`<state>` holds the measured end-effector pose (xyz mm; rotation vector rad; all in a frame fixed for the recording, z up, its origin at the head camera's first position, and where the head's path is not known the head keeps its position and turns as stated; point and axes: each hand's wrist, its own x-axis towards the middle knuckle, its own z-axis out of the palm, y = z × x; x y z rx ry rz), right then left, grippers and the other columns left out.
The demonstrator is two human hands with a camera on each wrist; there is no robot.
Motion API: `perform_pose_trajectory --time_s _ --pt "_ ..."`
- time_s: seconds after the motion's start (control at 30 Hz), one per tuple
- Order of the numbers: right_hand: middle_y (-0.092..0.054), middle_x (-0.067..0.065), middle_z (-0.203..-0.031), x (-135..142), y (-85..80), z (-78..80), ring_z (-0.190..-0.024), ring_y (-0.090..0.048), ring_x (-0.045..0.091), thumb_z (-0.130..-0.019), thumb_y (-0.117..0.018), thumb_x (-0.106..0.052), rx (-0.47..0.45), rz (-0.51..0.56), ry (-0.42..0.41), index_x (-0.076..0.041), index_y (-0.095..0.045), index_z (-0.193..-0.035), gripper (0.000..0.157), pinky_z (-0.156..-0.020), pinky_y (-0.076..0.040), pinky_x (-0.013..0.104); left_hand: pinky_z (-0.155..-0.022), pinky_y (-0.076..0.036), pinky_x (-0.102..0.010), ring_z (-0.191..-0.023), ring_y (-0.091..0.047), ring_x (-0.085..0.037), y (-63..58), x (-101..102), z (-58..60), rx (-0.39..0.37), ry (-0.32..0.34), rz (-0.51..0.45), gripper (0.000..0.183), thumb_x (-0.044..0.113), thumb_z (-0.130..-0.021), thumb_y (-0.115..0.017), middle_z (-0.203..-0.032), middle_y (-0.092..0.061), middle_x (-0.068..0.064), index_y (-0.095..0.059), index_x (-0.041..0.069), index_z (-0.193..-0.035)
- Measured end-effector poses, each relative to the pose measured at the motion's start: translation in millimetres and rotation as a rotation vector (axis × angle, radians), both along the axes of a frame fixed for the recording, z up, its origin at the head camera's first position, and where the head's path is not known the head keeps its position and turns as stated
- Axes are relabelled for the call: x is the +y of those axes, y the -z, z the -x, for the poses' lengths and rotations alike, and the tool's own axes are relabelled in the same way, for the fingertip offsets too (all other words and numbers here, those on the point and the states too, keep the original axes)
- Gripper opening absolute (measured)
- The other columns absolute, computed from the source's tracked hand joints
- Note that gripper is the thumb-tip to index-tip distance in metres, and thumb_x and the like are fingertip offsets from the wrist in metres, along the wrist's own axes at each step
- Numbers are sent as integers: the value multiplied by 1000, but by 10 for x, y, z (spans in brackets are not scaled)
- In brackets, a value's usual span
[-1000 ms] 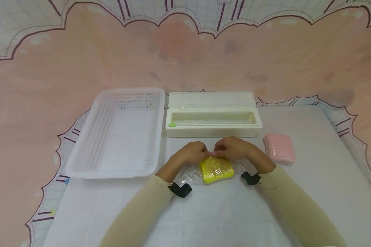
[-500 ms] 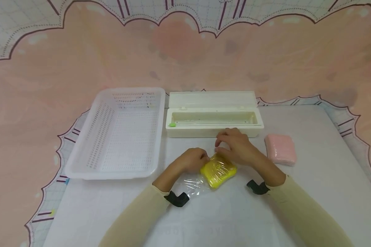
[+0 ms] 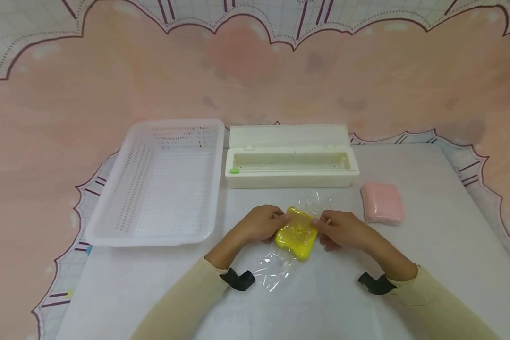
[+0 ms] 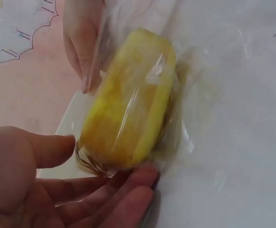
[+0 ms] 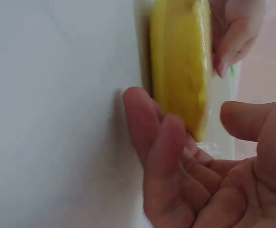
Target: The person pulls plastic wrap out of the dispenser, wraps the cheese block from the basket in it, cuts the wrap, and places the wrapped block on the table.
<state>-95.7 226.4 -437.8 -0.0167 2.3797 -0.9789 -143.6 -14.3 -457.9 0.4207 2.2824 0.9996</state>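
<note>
In the head view, a yellow block [image 3: 298,236] with a tan, patterned face lies at the middle of the table, covered in clear plastic film [image 3: 275,273]. Loose film spreads out past its near and far ends. My left hand [image 3: 261,224] grips the left edge, thumb on top and fingers lower down. At the right edge, my right hand [image 3: 344,230] holds it with the thumb over the top. Seen from the left wrist, the film-wrapped block [image 4: 128,99] stands tilted above my fingers. From the right wrist, the fingers [image 5: 168,142] reach under its end.
A white perforated basket [image 3: 153,243] stands at the left. Behind the hands sits a long cream box [image 3: 291,182], lid raised, with a green slider [image 3: 234,171] along its front edge. A pink wrapped block [image 3: 382,203] lies right of my right hand.
The yellow block has turned, so the loose film points near and far rather than sideways. My right hand let go at the far edge and moved to the block's right edge.
</note>
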Motion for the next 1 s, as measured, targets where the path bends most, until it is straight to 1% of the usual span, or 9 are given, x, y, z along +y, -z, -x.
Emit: perform_pose_trajectory --time_s 0.07,0.13,0.3,0.43,0.53,0.7,0.83,0.93,1.0 --pt "-71 7 -83 -2 52 16 -68 -69 20 -104 -58 -40 -38 95 27 -6 -56 -105 34 -68 -59 33 -57 -54 -28 -57 -65 -16 21 -1 7 -39 -29 -23 42 39 -103 -59 -71 -68 -3 -67 3 -123" --pt "-73 9 -86 -12 91 31 -70 -71 22 -104 -59 -37 -59 175 47 -5 -51 -111 34 -69 -61 34 -56 -56 -29 -58 -67 -16 41 -7 10 -43 -60 -39 40 37 -101 -62 -75 -70 -4 -68 1 -118" --pt "-72 15 -102 -61 128 65 -80 -75 25 -103 -61 -33 -124 321 71 -4 -38 -127 43 -74 -63 38 -55 -54 -26 -55 -68 -14 61 -31 -7 32 -132 -84 28 30 -99 -67 -75 -73 -2 -69 2 -104" --pt "-60 21 -117 -104 154 87 -86 -75 28 -103 -61 -26 -172 431 84 -7 -28 -138 52 -77 -63 42 -51 -53 -26 -53 -67 -14 41 -44 -32 96 -204 -121 22 23 -99 -67 -70 -70 -2 -68 2 -95" --pt "-52 23 -122 -135 178 98 -86 -75 29 -103 -62 -21 -172 464 86 -10 -24 -142 55 -77 -63 43 -48 -51 -26 -52 -67 -14 28 -46 -48 141 -240 -120 22 22 -99 -67 -66 -66 -2 -66 3 -90" --pt "-50 24 -123 -167 210 115 -82 -75 29 -102 -62 -19 -150 468 83 -11 -23 -143 57 -74 -63 43 -46 -46 -24 -48 -61 -13 31 -52 -66 192 -239 -76 25 25 -100 -67 -60 -63 -3 -62 7 -83" --pt "-51 22 -121 -183 223 138 -79 -75 29 -102 -64 -20 -156 445 103 -13 -25 -143 57 -71 -63 43 -45 -46 -25 -47 -62 -15 51 -63 -69 158 -240 -74 27 26 -101 -65 -60 -65 -7 -59 7 -83" --pt "-52 22 -121 -201 214 154 -77 -75 29 -102 -64 -20 -166 430 112 -14 -26 -143 56 -70 -63 43 -44 -49 -26 -47 -63 -17 71 -67 -72 132 -243 -79 27 27 -102 -63 -60 -64 -6 -57 7 -85" --pt "-52 22 -121 -211 201 156 -76 -75 29 -102 -63 -20 -177 430 129 -13 -26 -143 55 -70 -63 44 -45 -50 -26 -47 -63 -17 87 -71 -78 133 -243 -77 27 28 -103 -62 -60 -63 -5 -57 7 -87"
